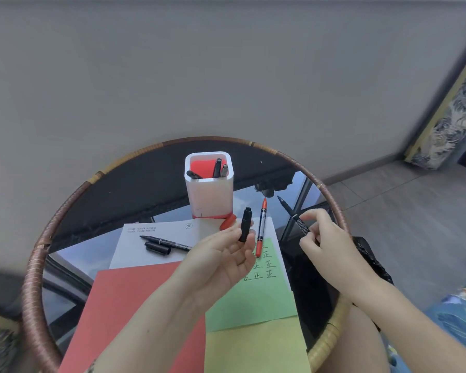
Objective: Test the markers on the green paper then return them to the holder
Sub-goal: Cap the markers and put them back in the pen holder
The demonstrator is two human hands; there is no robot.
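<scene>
1. Uncapped black marker pinched in right hand, tip up and away, over the table's right edge.
2. Its cap gripped by left hand above green paper, probably ready for recapping.
3. Red marker lying on paper; holder behind, open path between.

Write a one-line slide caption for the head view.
Left hand holds a black cap, right hand an uncapped black marker, above the green paper.
</scene>
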